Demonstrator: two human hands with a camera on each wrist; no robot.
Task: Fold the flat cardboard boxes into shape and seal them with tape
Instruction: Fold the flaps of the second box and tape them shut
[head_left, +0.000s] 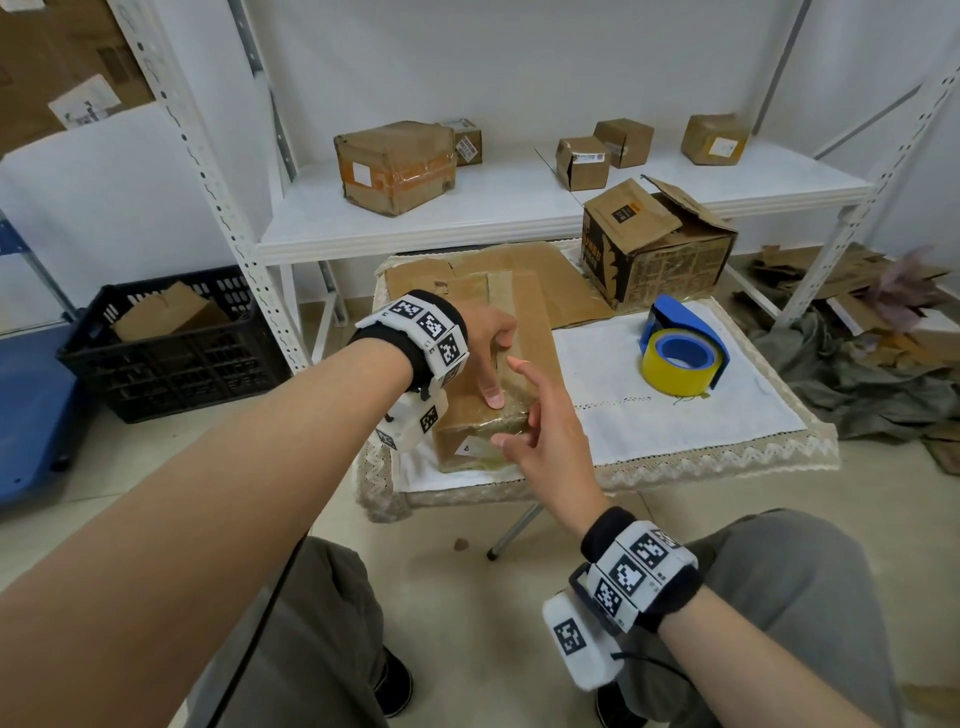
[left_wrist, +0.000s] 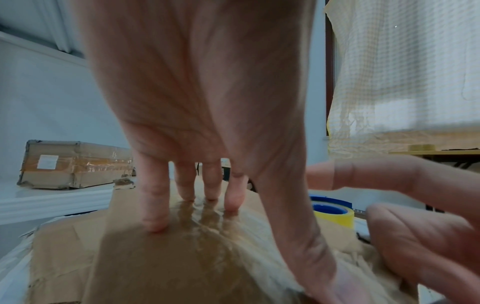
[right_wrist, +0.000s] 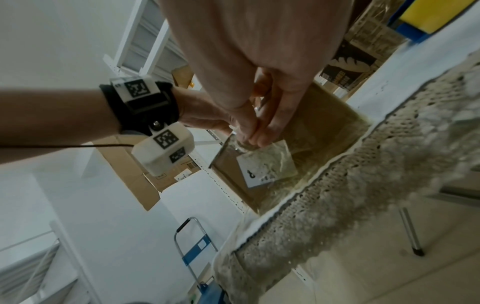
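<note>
A brown cardboard box (head_left: 524, 332) lies on the small cloth-covered table (head_left: 675, 415), with clear tape running along its top and over the near end. My left hand (head_left: 493, 358) presses on the box top (left_wrist: 182, 267), fingers (left_wrist: 153, 205) straight and thumb stretched toward me. My right hand (head_left: 524, 421) touches the taped near corner; its thumb is on the front face beside a white label (right_wrist: 265, 164) and its index finger points up. A blue tape dispenser (head_left: 680, 353) with a yellow roll stands to the right, untouched.
Flat cardboard (head_left: 566, 280) lies under and behind the box. An open printed box (head_left: 654, 244) stands at the table's back right. Several taped boxes (head_left: 395, 166) sit on the white shelf behind. A black crate (head_left: 176, 343) is on the floor left, cardboard scraps on the right.
</note>
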